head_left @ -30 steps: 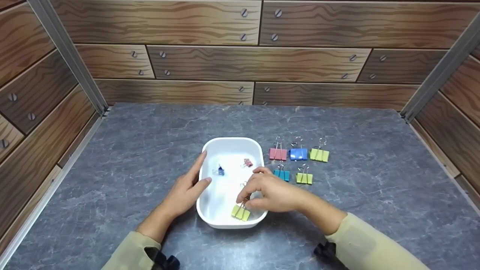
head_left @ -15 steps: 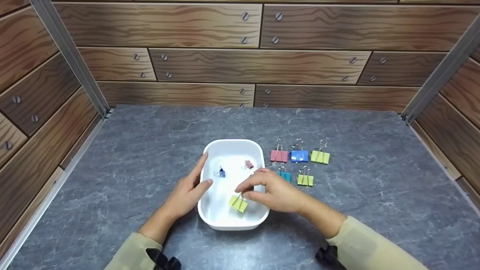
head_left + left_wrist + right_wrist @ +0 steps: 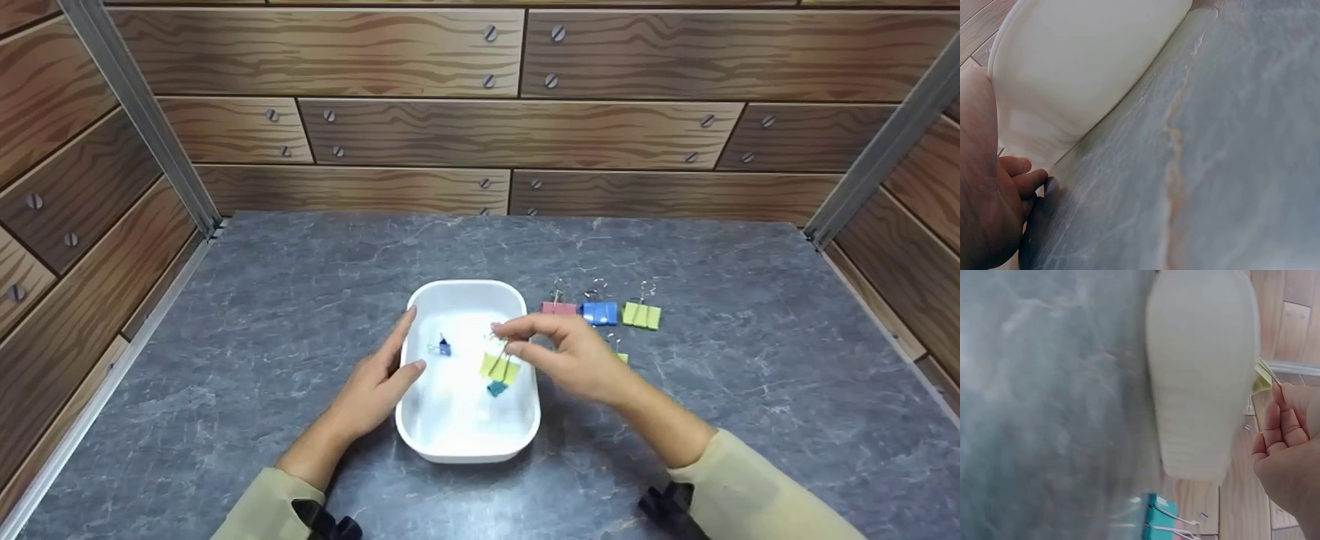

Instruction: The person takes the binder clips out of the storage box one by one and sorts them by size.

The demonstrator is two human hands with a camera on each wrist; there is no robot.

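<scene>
White tray (image 3: 465, 442) on grey marbled table (image 3: 300, 300) w/ yellow-green (image 3: 499, 367), blue (image 3: 599, 312), pink (image 3: 558, 307), teal (image 3: 496, 388) clips; wood-grain walls (image 3: 420, 127).

Left hand (image 3: 373, 386) lies flat, fingers straight, thumb spread; right hand (image 3: 574, 352) is raised, thumb and fingertips pinched together; both forearms in beige sleeves angle inward.

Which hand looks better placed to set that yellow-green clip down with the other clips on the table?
Probably the right hand. It already pinches the yellow-green clip by its wire handles above the white tray, and the row of clips lies on its side. The left hand rests against the tray's left rim.
</scene>
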